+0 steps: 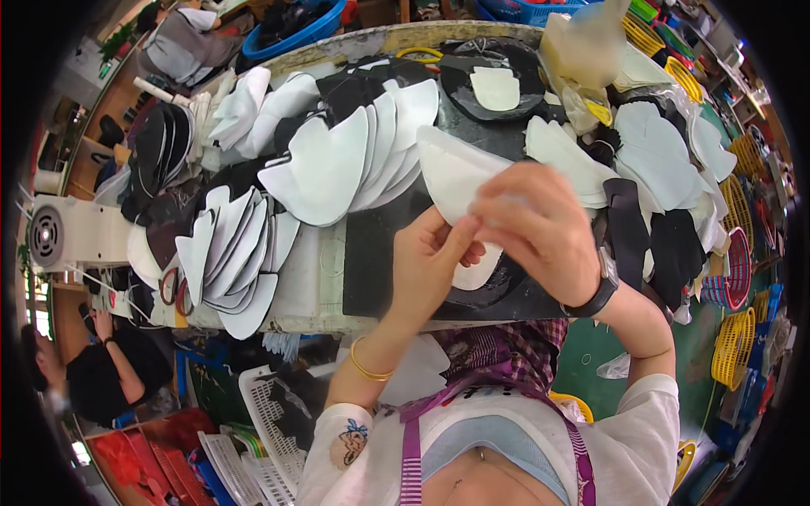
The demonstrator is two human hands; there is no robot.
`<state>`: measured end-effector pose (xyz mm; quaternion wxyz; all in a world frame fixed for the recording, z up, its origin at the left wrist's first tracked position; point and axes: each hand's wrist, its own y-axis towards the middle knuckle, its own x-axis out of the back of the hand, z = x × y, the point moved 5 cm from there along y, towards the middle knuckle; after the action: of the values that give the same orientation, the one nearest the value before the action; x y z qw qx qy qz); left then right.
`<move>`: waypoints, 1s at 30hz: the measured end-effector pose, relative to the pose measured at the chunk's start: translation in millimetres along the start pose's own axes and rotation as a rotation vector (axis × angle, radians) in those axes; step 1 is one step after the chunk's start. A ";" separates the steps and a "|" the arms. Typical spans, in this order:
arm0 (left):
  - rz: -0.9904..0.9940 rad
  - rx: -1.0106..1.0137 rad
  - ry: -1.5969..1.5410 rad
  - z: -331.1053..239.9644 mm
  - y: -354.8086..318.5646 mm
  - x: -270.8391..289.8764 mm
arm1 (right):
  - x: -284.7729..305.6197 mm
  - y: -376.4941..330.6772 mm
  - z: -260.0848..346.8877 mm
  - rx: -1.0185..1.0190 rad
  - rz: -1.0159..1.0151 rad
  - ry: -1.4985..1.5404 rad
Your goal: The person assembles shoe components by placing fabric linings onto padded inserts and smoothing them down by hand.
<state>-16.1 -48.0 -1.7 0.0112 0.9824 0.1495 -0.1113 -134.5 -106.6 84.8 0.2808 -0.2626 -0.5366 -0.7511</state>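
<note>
Holding the white piece (456, 173) above the black board (371, 253) | left hand (430, 261), thumb and forefinger pinching its edge | right hand (544, 232), fingers bent but blurred, can't tell their grip | probably light, bendy, easily creased; edges look best to hold

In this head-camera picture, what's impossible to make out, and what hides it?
All in the head view:
Right grip: finger detail, lost to motion blur.
Held white piece: lower right part, covered by the right grip.
Blue basket at upper left: far side, cut off by the top edge.
Pale thing at upper right: too blurred to identify.
</note>
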 end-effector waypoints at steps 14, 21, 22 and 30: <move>0.078 -0.239 0.239 -24.5 -6.7 10.9 | -26.3 -2.4 -21.8 -0.564 0.251 0.652; 0.097 -0.186 0.276 -20.4 -3.4 16.5 | -30.0 2.2 -26.4 -0.481 0.266 0.621; 0.088 -0.210 0.231 -22.1 -3.5 16.0 | -31.5 1.7 -27.5 -0.482 0.268 0.622; 0.030 -0.183 0.175 -25.8 -0.8 17.8 | -37.1 5.3 -37.5 -0.488 0.225 0.760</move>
<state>5.7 -40.6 19.5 0.0892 0.9854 0.1448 -0.0109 -108.1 -138.5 51.8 0.4673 -0.0836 -0.1711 -0.8634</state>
